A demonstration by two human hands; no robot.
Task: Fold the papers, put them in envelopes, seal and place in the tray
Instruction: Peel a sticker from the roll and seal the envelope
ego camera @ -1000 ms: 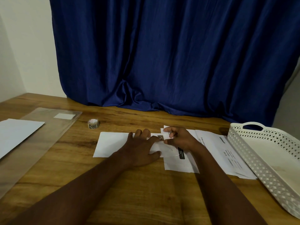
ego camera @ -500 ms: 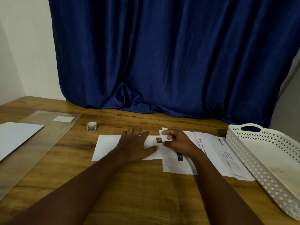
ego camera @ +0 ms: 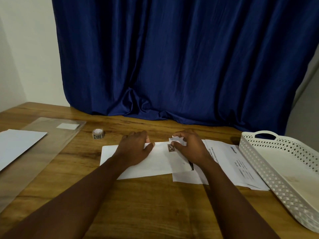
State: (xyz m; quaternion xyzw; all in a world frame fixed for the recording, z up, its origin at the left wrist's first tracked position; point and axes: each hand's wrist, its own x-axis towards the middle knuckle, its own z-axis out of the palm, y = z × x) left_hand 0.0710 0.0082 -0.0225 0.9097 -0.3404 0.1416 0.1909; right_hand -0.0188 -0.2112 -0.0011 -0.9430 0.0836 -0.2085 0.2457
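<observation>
Grained, satin wood surface (ego camera: 141, 200); matt white paper envelope (ego camera: 155, 163); perforated cream plastic tray (ego camera: 269, 171); sheeny blue cloth curtain (ego camera: 181, 57); glossy clear plastic sleeve (ego camera: 39, 152).

Navy curtain (ego camera: 181, 57), white lattice-pierced tray (ego camera: 276, 169), grained brown table (ego camera: 146, 204)

On the printed sheet (ego camera: 229, 163) lying right of centre, just left of the tray (ego camera: 279, 171), sideways words "Order printouts and" can be read. A dark blue logo word further right on it is too blurred to read.
</observation>
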